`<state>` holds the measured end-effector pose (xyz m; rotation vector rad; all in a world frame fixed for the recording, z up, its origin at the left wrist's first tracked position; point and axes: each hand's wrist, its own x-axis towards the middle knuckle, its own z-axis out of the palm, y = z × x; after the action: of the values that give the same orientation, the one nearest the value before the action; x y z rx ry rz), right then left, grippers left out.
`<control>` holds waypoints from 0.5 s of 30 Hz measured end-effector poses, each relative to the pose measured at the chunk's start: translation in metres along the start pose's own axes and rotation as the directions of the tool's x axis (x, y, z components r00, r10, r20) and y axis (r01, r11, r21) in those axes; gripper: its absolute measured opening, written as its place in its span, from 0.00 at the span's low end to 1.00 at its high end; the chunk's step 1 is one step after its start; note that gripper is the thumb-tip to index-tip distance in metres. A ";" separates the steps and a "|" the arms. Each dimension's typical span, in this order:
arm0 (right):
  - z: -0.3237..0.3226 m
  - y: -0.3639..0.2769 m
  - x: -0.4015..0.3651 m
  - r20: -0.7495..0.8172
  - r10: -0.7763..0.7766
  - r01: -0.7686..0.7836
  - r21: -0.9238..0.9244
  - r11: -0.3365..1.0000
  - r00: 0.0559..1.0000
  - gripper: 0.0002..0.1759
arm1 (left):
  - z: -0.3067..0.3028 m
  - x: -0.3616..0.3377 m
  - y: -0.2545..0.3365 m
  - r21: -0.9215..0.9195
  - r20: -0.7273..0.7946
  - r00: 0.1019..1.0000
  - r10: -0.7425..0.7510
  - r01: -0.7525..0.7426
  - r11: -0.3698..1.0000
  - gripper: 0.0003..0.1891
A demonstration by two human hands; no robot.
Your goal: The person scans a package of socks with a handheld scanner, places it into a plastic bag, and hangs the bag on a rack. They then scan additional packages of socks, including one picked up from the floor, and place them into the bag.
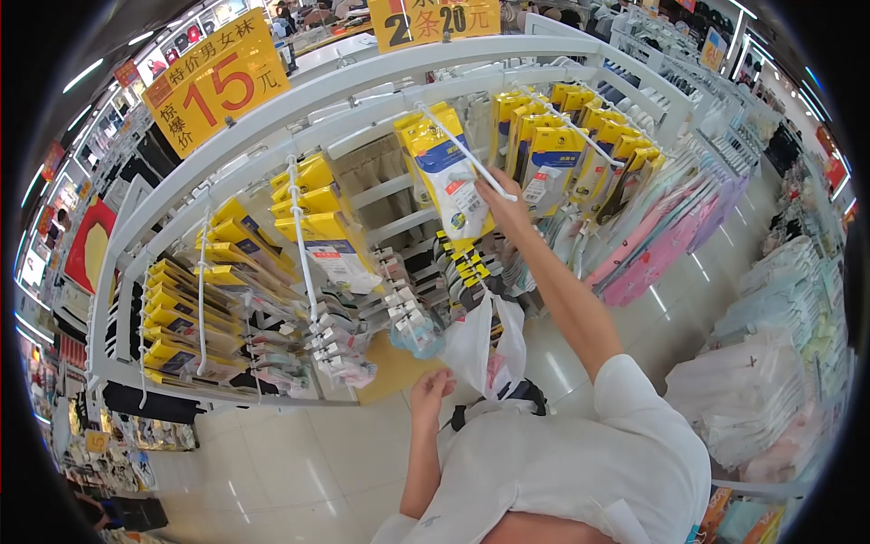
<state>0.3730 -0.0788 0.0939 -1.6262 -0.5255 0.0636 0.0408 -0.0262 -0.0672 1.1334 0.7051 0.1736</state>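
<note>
My right hand (504,201) is raised at the rack, its fingers closed at the right edge of a yellow and white sock package (449,177) beside the tip of a white hook (471,156). Low in front of my body, my left hand (433,390) has its fingers curled; whether anything small is inside is hidden. A white plastic bag (485,349) hangs between my hands, just right of the left one. More yellow packages (555,163) hang on hooks to the right, and others (331,249) to the left.
A white metal rack frame (362,77) curves across the view, with a yellow price sign (216,82) on top. Small socks hang on lower hooks. Pink garments (648,245) hang at the right end, and pale clothes (748,381) stand on the far right above the tiled floor (290,462).
</note>
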 end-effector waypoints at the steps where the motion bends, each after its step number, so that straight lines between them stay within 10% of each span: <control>1: 0.001 -0.004 -0.004 0.005 -0.003 0.003 0.047 0.999 1.000 0.17 | 0.001 0.000 0.000 0.001 0.005 1.000 -0.001 0.001 1.000 0.14; 15: -0.005 0.045 -0.060 -0.156 -0.257 0.214 -0.250 0.944 0.954 0.20 | 0.008 0.004 -0.014 0.048 0.063 0.997 -0.041 0.038 0.998 0.13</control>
<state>0.3347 -0.1064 0.0359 -1.7607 -0.5959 -0.3389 0.0456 -0.0369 -0.0788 1.1638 0.6769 0.0871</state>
